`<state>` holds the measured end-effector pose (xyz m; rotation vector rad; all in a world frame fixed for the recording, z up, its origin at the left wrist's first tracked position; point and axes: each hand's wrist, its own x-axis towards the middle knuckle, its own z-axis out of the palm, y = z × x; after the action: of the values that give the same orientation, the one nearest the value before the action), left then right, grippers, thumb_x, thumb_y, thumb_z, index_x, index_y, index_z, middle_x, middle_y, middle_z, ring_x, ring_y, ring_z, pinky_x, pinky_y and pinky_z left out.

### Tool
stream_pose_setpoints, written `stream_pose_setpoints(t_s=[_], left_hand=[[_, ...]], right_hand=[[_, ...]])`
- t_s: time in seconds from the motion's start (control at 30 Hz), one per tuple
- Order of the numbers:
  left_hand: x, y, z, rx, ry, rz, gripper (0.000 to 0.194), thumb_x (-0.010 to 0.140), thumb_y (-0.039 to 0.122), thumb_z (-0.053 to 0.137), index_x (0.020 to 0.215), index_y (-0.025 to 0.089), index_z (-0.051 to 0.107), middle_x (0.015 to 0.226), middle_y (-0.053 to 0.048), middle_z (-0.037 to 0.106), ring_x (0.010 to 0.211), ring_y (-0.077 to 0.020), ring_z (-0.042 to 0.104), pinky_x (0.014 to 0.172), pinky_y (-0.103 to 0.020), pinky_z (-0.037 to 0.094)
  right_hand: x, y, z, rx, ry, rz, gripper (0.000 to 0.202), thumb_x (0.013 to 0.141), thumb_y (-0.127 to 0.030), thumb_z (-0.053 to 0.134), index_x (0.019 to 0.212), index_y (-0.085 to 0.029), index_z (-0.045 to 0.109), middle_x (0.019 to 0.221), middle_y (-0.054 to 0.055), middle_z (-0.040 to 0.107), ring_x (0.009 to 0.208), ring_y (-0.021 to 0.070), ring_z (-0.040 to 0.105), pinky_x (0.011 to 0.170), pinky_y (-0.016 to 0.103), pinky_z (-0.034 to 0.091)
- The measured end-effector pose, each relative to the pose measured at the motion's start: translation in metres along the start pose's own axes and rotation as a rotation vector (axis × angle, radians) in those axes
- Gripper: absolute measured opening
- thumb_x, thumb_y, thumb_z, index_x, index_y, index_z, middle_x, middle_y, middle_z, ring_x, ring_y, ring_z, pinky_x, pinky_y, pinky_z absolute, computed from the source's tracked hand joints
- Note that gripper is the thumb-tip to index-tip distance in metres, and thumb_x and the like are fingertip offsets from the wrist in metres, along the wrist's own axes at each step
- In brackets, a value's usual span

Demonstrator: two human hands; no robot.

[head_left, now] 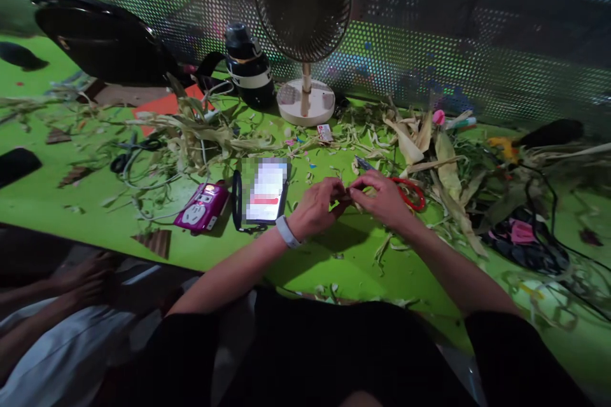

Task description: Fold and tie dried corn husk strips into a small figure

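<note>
My left hand [319, 205], with a pale band on its wrist, meets my right hand [379, 198] over the green table [353, 261]. Fingers of both are pinched together around something too small to make out. Red-handled scissors [414, 194] lie partly behind my right hand, their blades pointing up and left. To the left of my left hand is a phone [266, 194] with a lit screen, and beside it a purple power socket block [201, 206].
Dry husks [446, 162] and shreds litter the table. Behind stand a fan [305, 102] and a dark bottle [251, 70] before a perforated metal screen. A black bag [102, 38] lies back left. Another person's hands [88, 276] show at lower left; cables lie at right.
</note>
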<state>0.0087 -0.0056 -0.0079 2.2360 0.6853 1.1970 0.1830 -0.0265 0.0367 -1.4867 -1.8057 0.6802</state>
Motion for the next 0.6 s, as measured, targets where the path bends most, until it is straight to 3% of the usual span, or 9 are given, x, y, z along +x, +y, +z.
stream_pose_setpoints(t_s=[0.2,0.4,0.47,0.6], left_hand=[[0.000,0.004,-0.002,-0.164,-0.163,-0.127,0.025,0.078,0.016,0.061,0.095,0.017,0.043,0.085,-0.004,0.061,0.075,-0.0134,0.066,0.067,-0.026,0.053],[0.007,0.010,-0.011,-0.667,-0.379,-0.523,0.036,0.078,0.029,0.065,0.106,0.017,0.046,0.076,0.000,0.061,0.069,-0.0103,0.061,0.064,-0.022,0.048],[0.010,0.011,-0.014,-0.763,-0.487,-0.607,0.033,0.078,0.033,0.064,0.104,0.015,0.054,0.078,-0.002,0.062,0.065,-0.0090,0.057,0.060,-0.020,0.045],[0.011,0.015,-0.012,-0.813,-0.585,-0.744,0.027,0.078,0.036,0.061,0.092,0.014,0.065,0.068,0.000,0.057,0.053,-0.0055,0.044,0.048,-0.017,0.033]], right_hand=[[0.002,0.004,0.001,0.128,-0.060,0.070,0.014,0.079,-0.029,0.060,0.073,-0.017,0.065,0.075,0.002,0.061,0.077,0.0165,0.055,0.076,0.032,0.042],[0.002,0.004,0.001,0.285,0.155,0.075,0.023,0.080,-0.041,0.061,0.076,-0.019,0.062,0.080,0.002,0.057,0.081,0.0163,0.054,0.080,0.033,0.043],[0.003,0.004,0.001,0.306,0.131,0.073,0.025,0.080,-0.044,0.062,0.077,-0.019,0.062,0.080,0.002,0.057,0.080,0.0164,0.054,0.080,0.033,0.044],[0.006,0.004,0.002,0.311,0.011,0.084,0.030,0.078,-0.048,0.063,0.074,-0.019,0.061,0.076,0.002,0.058,0.077,0.0161,0.053,0.077,0.033,0.044]])
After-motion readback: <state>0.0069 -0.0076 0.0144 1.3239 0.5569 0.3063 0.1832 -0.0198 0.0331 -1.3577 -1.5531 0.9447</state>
